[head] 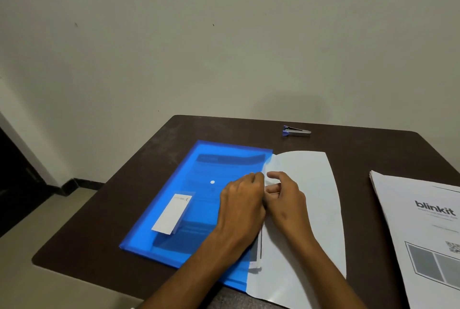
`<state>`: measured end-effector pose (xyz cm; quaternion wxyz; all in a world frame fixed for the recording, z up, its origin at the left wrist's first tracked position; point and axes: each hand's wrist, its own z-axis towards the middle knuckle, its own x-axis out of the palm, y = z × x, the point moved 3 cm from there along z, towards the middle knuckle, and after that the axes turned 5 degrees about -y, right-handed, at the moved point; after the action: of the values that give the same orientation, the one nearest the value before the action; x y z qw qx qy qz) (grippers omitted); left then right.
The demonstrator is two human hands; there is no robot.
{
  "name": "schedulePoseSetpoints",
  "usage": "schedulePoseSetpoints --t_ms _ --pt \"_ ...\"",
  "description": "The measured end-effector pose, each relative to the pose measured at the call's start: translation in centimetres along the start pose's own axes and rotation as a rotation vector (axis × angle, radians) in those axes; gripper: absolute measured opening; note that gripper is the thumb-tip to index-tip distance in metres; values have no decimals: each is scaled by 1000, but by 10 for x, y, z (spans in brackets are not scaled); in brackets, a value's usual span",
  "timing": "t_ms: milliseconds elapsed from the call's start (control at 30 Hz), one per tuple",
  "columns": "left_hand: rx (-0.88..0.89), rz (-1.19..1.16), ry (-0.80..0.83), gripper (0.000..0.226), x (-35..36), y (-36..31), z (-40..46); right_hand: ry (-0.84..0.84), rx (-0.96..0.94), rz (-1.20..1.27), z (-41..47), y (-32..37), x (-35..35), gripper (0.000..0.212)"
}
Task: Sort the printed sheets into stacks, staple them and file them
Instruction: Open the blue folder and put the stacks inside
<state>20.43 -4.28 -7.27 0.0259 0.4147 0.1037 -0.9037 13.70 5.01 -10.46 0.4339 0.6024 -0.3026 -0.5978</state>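
both hands (242, 199) (286, 196) pinch white sheets (306, 184) at the blue folder's (199, 171) mouth.

Dark brown table (139, 211) — blue folder (199, 209), stapler (297, 131), printed stack (423, 229)

folder (199, 209): translucent blue, darker printed bands seen through it, a white dot at its middle
card (171, 214): white, faint grey lettering at its top
flap (306, 209): plain white
stapler (296, 131): silver, blue at one end
stack of sheets (423, 229): white, black "blinkit" wordmark, grey panels outlined in black
table (348, 139): dark brown
wall (224, 35): pale grey-green
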Motion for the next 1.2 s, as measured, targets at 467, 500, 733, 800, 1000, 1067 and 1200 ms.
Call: schedulePoseSetpoints --t_ms 467,500,733,800,1000,1067,1200 --pt "-47 -31 -14 60 1 3 0 46 -39 -41 0 -2 16 20" --pt "-53 -23 -11 61 0 3 1 58 -36 -32 0 -2 16 18" --pt "-85 -37 30 45 7 4 -2 101 -72 3 2 -2 15 26" --pt "-95 -43 40 37 10 4 -2 93 -44 -23 2 0 9 24" --pt "-47 15 5 26 7 9 -6 -36 -35 -23 5 -6 -55 11" --pt "-18 1 -11 41 9 4 -7 -211 -68 -83 9 -20 -108 10" --pt "62 61 95 77 21 6 -13 -509 -19 -251 3 -68 -218 8"
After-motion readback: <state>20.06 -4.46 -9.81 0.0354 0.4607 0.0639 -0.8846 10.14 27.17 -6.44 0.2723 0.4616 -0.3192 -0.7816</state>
